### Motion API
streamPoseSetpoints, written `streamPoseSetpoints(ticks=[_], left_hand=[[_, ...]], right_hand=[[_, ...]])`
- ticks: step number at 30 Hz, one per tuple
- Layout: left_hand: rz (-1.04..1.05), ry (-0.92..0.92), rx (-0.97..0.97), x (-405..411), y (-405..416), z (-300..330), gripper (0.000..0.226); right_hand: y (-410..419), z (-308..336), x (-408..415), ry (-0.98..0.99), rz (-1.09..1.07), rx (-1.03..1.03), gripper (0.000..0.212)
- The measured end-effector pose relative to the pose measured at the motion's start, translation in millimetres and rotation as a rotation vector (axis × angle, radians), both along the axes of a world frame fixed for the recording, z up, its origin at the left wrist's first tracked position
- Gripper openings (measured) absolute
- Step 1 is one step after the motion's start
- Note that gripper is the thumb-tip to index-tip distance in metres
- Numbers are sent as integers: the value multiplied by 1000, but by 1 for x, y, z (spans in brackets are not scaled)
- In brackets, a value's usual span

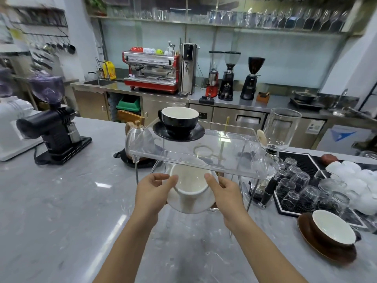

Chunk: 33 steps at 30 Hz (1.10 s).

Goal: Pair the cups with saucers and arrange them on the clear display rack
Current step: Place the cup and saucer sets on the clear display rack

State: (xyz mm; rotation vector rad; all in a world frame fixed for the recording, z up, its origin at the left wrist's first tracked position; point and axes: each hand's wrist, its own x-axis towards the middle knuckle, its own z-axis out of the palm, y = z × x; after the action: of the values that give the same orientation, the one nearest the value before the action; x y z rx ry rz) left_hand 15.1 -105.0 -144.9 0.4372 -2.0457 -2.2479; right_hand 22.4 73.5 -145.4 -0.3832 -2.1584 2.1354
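The white cup [190, 185] on its white saucer [191, 203] is held between both hands at equal reach, left hand [152, 194] on the saucer's left rim, right hand [225, 193] on the right, fingers curled around the edges with thumbs on top. The pair sits at the front opening of the clear display rack [204, 154], just under the top shelf, so the coming move is judged a straight push away from the body onto the lower level. Farther back, the black cup [178, 120] and black saucer [178, 132] are already placed at the top shelf's back left; the brown cup [333, 229] and brown saucer [324, 244] wait on the counter, right.
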Motion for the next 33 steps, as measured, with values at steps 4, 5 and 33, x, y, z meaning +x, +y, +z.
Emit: streamPoseSetpoints(ticks=[4, 5, 33], left_hand=[[-5, 1, 16, -18, 3, -1, 29], [-9, -1, 17, -22, 5, 0, 28], [-20, -72, -88, -73, 17, -14, 34]], right_hand=[[3, -5, -19, 13, -44, -8, 32], [3, -7, -24, 29, -59, -12, 31], [15, -31, -76, -54, -92, 68, 58]])
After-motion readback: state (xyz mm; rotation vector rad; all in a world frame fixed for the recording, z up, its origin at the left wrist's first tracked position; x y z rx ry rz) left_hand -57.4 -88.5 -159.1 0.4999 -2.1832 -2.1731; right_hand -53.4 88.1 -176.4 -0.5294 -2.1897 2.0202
